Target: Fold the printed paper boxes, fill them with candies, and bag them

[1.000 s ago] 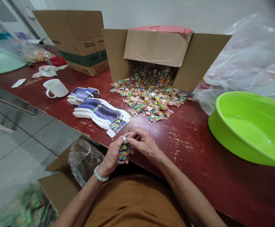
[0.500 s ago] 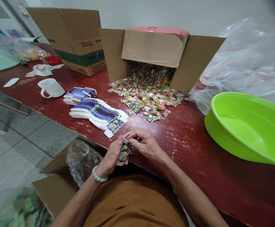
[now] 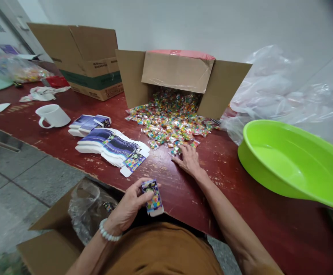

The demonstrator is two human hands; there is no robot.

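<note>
My left hand grips a small printed candy box at the table's front edge, thumb across its front; a white flap shows at its lower end. My right hand reaches over the table, its fingertips at the near edge of a heap of wrapped candies. The fingers look spread and bent down onto the candies; whether one is pinched between them is hidden. The heap spills from a cardboard carton lying on its side. Left of the heap lie flattened candy boxes in an overlapping row.
A white mug stands at the left, before a second carton. A green basin sits at the right, with clear plastic bags behind. Below the table's front edge is an open box holding a plastic bag.
My right hand has left the candy box and moved forward to the candy heap. My left hand keeps the box, now turned more face-up. The view has shifted slightly.
</note>
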